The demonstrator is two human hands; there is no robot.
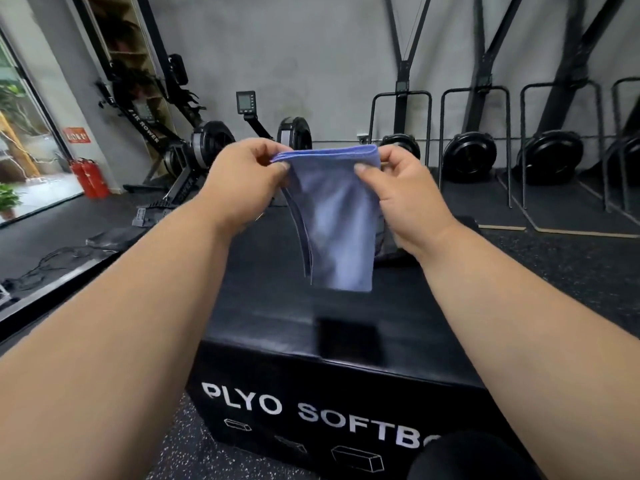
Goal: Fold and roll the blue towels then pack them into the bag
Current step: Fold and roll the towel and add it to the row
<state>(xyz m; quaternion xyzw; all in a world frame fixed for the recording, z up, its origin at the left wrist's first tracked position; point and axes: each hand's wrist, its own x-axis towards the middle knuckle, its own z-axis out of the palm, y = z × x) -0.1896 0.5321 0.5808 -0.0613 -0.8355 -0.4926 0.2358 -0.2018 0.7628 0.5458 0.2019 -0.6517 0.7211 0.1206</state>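
Our left hand (242,181) and right hand (398,188) pinch the folded blue towel (336,223) above the black box (311,393) reading "PLYO SOFTBO", maybe longer.

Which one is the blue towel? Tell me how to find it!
Find the big black box with white letters on its front. Just above it, two hands hold up a cloth: the left hand and the right hand pinch its top corners. That is the blue towel, folded and hanging down, the only light blue thing among black gym machines.
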